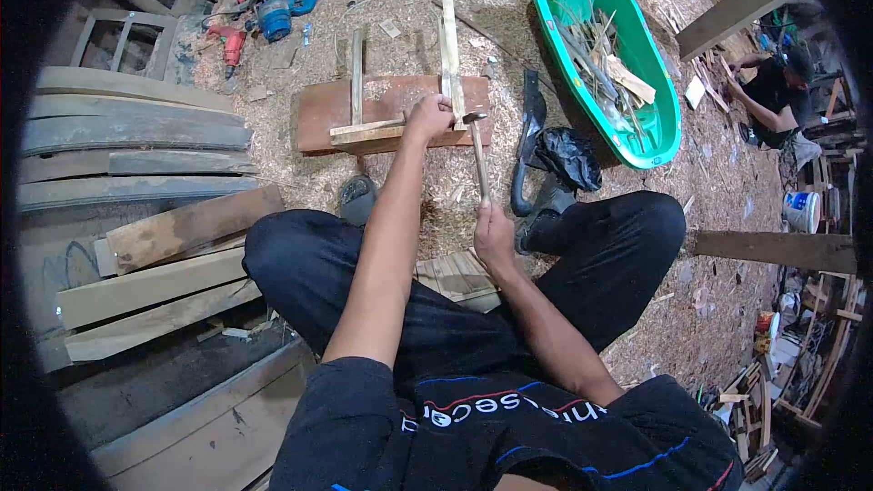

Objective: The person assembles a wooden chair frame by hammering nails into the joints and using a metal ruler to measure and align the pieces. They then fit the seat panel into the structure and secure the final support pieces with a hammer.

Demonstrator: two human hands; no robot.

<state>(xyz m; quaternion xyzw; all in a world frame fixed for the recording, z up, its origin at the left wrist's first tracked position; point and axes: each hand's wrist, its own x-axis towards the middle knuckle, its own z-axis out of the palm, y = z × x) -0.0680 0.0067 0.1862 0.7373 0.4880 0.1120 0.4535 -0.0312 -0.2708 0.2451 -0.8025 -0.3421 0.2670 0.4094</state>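
Observation:
My right hand (496, 235) grips the lower end of a hammer (480, 162), whose head is at the near right corner of a wooden frame (368, 133). The frame has two long strips pointing away from me and a short crosspiece at the near end. At that same corner my left hand (427, 118) is closed around the wood, just left of the hammer head. Whether its fingers also pinch a nail I cannot make out. Under the frame lies a reddish-brown board (318, 107).
A green tub (667, 95) of wood scraps stands at right, beside a black plastic bag (568, 156). A blue power tool (275, 18) and red drill (233, 47) lie back left. Planks (173, 164) are stacked at left. Another person (777, 95) sits far right.

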